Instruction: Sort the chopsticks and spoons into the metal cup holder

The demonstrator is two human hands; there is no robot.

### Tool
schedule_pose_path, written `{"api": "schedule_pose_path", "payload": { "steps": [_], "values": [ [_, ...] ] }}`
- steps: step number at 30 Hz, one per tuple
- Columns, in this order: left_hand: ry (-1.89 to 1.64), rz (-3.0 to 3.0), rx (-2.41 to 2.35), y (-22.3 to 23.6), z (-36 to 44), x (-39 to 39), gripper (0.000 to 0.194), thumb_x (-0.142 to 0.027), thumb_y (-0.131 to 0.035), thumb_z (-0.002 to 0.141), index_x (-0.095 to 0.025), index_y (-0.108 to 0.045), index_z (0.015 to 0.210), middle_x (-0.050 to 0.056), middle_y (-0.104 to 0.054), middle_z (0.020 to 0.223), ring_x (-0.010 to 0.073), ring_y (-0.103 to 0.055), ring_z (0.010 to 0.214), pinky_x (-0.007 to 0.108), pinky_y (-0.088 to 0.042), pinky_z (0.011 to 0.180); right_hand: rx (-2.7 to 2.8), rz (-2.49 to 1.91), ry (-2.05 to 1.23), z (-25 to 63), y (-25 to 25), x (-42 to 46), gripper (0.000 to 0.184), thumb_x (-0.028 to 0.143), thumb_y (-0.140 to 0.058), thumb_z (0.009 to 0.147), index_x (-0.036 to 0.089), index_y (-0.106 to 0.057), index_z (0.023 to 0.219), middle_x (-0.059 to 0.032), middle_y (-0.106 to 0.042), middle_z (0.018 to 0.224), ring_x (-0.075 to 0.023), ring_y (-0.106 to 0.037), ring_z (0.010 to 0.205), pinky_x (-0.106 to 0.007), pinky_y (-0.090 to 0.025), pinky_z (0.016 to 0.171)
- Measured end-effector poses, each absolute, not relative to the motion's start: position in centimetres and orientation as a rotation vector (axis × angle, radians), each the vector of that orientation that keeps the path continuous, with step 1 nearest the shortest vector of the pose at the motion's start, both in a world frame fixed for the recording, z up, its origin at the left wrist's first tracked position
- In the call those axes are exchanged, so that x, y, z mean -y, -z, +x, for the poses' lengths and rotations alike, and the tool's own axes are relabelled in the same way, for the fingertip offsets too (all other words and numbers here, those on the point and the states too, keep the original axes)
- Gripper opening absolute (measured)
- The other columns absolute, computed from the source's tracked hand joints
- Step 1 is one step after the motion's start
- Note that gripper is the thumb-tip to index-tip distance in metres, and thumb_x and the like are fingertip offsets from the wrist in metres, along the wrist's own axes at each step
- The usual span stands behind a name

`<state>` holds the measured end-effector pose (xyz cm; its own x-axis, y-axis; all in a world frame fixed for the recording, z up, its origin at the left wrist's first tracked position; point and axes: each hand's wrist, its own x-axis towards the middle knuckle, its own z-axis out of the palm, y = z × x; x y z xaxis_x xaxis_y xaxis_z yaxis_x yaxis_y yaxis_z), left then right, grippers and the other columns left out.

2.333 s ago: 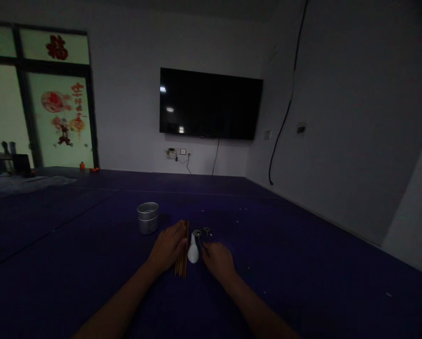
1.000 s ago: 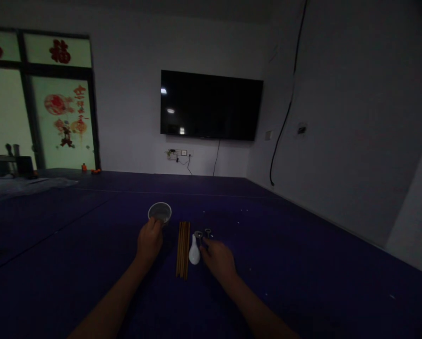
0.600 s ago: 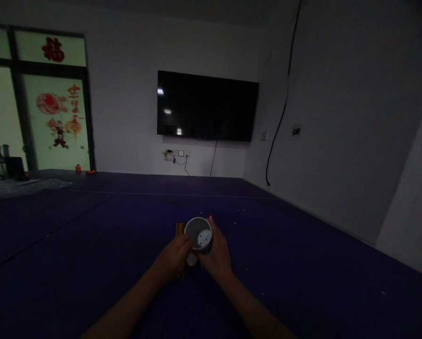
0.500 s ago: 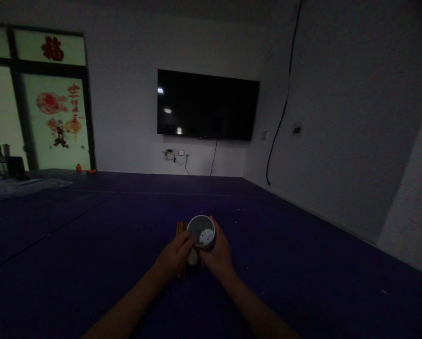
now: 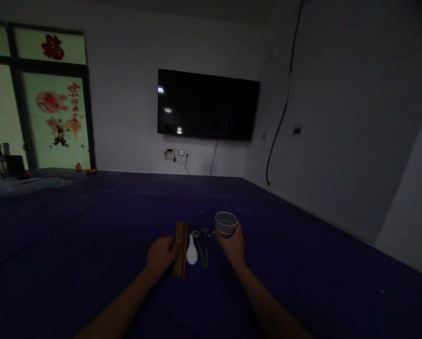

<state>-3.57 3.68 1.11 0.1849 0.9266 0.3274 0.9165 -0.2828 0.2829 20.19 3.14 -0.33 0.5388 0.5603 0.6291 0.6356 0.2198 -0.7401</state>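
On the purple floor mat (image 5: 133, 287) lies a bundle of wooden chopsticks (image 5: 181, 256), side by side. My left hand (image 5: 162, 256) has its fingers curled in against the left edge of the bundle, with the fingertips partly hidden. Just right of the chopsticks lies a white spoon (image 5: 192, 254), its bowl towards me. Two slim metal utensils (image 5: 203, 256) are beside it, their exact kind hard to make out in the dim light. My right hand (image 5: 234, 245) is wrapped round a light grey utensil holder (image 5: 226, 224), cup-shaped, upright, with its mouth facing up.
A black television (image 5: 208, 104) hangs on the far wall above sockets and wires. A dark cable (image 5: 280, 120) runs down the right wall. Small orange objects (image 5: 91, 171) lie near the glass door (image 5: 57, 120), and plastic sheeting (image 5: 27, 187) spreads at the left.
My right hand has carried the utensil holder to the right. My left hand has let go of it and moved down left to the chopsticks, uncovering the spoon and metal utensils.
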Motion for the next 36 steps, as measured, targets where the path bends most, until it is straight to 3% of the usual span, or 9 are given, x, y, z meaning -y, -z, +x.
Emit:
{"api": "schedule_pose_path", "payload": {
  "steps": [8,15,18,20,23,25,27,36],
  "values": [
    [-0.53,2.405,-1.848,-1.5,-3.4,-3.4,0.04,-0.043,-0.034,0.087,-0.016,-0.061,0.075,0.007,-0.065,0.076,0.0164,-0.06,0.069,0.024,-0.035,0.057,1.135,-1.426,0.078,19.9,1.0,-3.4,0.096,0.054,-0.068,0.06,0.012,-0.026,0.135,-0.0183,-0.052,0.122,-0.029,-0.05,0.112,-0.038,-0.041,0.089],
    [-0.497,2.424,-1.832,-1.4,-3.4,-3.4,0.04,-0.043,-0.034,0.087,-0.016,-0.062,0.074,0.007,-0.065,0.074,0.0172,-0.06,0.068,0.025,-0.036,0.059,1.101,-1.413,0.241,19.1,-0.7,-2.1,0.108,0.059,-0.064,0.064,0.008,-0.009,0.142,-0.0232,-0.031,0.139,-0.0311,-0.033,0.126,-0.043,-0.032,0.097],
    [-0.495,2.435,-1.828,-1.4,-3.4,-3.4,0.039,-0.042,-0.034,0.087,-0.016,-0.062,0.076,0.007,-0.064,0.074,0.0176,-0.06,0.069,0.026,-0.037,0.061,1.076,-1.326,0.436,18.1,-2.4,-0.4,0.09,0.056,-0.055,0.074,0.01,-0.017,0.141,-0.0203,-0.031,0.14,-0.0292,-0.031,0.127,-0.045,-0.03,0.099],
    [-0.491,2.444,-1.827,-1.5,-3.3,-3.4,0.039,-0.041,-0.034,0.087,-0.016,-0.062,0.076,0.007,-0.064,0.075,0.0178,-0.06,0.07,0.026,-0.037,0.061,1.156,-1.238,0.548,17.2,-3.2,1.0,0.069,0.049,-0.05,0.082,0.012,-0.03,0.136,-0.0175,-0.042,0.133,-0.0265,-0.038,0.123,-0.043,-0.033,0.097],
    [-0.499,2.457,-1.817,-1.6,-3.3,-3.2,0.039,-0.041,-0.034,0.088,-0.016,-0.062,0.076,0.007,-0.065,0.076,0.0172,-0.06,0.069,0.025,-0.037,0.06,1.596,-1.144,0.537,15.4,-3.3,2.6,0.03,0.035,-0.043,0.088,0.019,-0.061,0.106,-0.0083,-0.066,0.099,-0.019,-0.059,0.094,-0.032,-0.041,0.085],
    [-0.506,2.459,-1.814,-1.7,-3.3,-3.2,0.039,-0.04,-0.034,0.088,-0.016,-0.062,0.075,0.006,-0.065,0.075,0.0165,-0.06,0.067,0.025,-0.037,0.059,1.863,-1.197,0.454,14.1,-2.7,3.1,0.029,0.031,-0.04,0.09,0.021,-0.067,0.084,-0.0044,-0.069,0.076,-0.0152,-0.063,0.072,-0.026,-0.042,0.071],
    [-0.509,2.456,-1.816,-1.7,-3.3,-3.2,0.037,-0.038,-0.034,0.087,-0.017,-0.062,0.075,0.006,-0.066,0.075,0.0161,-0.06,0.067,0.024,-0.037,0.059,2.045,-1.266,0.385,13.1,-2.1,3.1,0.032,0.031,-0.04,0.09,0.021,-0.066,0.074,-0.0027,-0.068,0.067,-0.0136,-0.062,0.064,-0.023,-0.039,0.063],
    [-0.477,2.48,-1.842,-1.7,-3.3,-3.2,0.034,-0.035,-0.034,0.088,-0.017,-0.062,0.083,0.007,-0.067,0.078,0.0183,-0.062,0.077,0.025,-0.04,0.065,2.148,-1.5,0.223,12.9,-1.9,2.4,0.034,0.035,-0.041,0.09,0.021,-0.065,0.071,-0.0005,-0.069,0.068,-0.0116,-0.062,0.061,-0.022,-0.031,0.052]
  ]
}}
